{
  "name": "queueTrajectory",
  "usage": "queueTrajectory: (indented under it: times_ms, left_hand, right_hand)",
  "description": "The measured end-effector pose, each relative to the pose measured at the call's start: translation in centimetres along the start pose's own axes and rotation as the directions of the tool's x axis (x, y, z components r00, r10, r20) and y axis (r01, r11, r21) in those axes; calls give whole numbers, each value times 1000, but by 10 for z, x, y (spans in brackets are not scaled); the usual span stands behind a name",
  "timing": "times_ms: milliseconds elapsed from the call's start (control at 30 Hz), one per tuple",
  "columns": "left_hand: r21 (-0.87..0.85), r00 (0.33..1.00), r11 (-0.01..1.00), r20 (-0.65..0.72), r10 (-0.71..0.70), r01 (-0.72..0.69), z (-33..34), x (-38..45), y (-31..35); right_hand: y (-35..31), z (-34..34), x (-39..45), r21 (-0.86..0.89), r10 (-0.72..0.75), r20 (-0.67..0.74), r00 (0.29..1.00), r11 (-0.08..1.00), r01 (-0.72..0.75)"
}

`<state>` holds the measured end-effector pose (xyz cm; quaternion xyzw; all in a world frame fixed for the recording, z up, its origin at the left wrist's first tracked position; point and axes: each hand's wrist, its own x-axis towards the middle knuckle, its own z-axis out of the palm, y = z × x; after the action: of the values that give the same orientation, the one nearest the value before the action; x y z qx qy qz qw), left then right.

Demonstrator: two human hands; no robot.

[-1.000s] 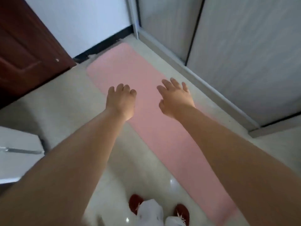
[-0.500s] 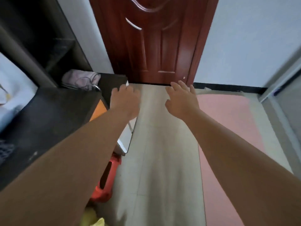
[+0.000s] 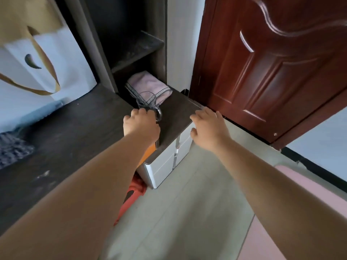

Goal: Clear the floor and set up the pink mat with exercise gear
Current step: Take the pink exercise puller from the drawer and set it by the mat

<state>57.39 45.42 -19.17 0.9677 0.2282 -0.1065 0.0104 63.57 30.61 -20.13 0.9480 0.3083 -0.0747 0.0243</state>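
Two bare arms reach out over the dark tabletop (image 3: 65, 139) and the pale floor (image 3: 180, 212). The left hand (image 3: 141, 125) sits at the far end of the tabletop with its fingers curled downward, right at a bundle of grey cord (image 3: 148, 104) that lies in a loose loop there; whether the fingers have closed on the cord I cannot tell, since the knuckles hide them. Just beyond the cord, tucked in the bottom bay of a dark shelf unit (image 3: 135, 45), lies a folded pink towel (image 3: 150, 85) with a grey stripe along its edge. The right hand (image 3: 208, 128) hovers spread and empty, fingers fanned, over the right corner of the tabletop, a short way apart from the left one. The pink mat (image 3: 304, 186) lies flat on the floor at the near right, well away from both hands and partly hidden behind the right forearm. Below the tabletop stand a white drawer cabinet (image 3: 167, 162) and a red stool (image 3: 131, 196). A reddish-brown door (image 3: 272, 72) fills the far right, and a white bag (image 3: 43, 66) with tan straps leans at the far left.
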Motion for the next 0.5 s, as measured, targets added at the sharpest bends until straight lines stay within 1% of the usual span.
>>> queueTrajectory:
  times_ms: [100, 200, 300, 333, 400, 500]
  left_hand:
    - [-109, 990, 985, 39, -132, 136, 10, 21, -6]
    - [-180, 964, 947, 67, -256, 264, 22, 46, -24]
    - [-178, 949, 934, 126, -289, 308, 33, 63, -36]
    - [-186, 937, 924, 164, -307, 335, 42, 68, -40]
    - [-211, 928, 913, 212, -306, 349, 49, 67, -32]
    - [-200, 915, 900, 202, -349, 388, 61, 71, -23]
  right_hand:
    - [4, 13, 31, 5, -19, 57, 998, 1000, 19]
    - [1, 26, 62, 74, -50, 89, 995, 996, 44]
    - [-1, 39, 83, 168, -45, 99, 994, 985, 28]
    - [-5, 46, 95, 180, -61, 124, 990, 983, 38]
    - [-2, 55, 99, 228, -43, 160, 986, 974, 5]
    - [5, 81, 109, 263, -16, 228, 973, 964, -46]
